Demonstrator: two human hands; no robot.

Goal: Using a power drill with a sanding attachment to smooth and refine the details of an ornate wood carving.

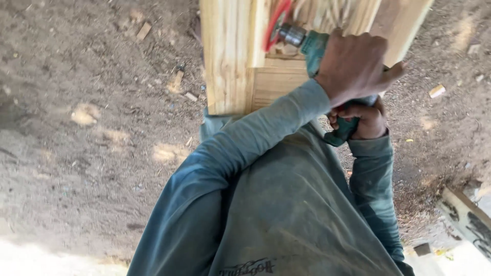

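While both hands clamp the teal grinder [318,48] — left hand [353,64] on top, right hand [364,120] gripping the handle — its red disc [276,23] on the wooden post [230,56] could catch an edge and kick back.

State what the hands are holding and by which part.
Both grip a teal power tool: left hand over its body, right hand around the rear handle.

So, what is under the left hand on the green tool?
The left hand covers the green tool body; its metal neck and red disc show beyond. The right hand grips the handle below.
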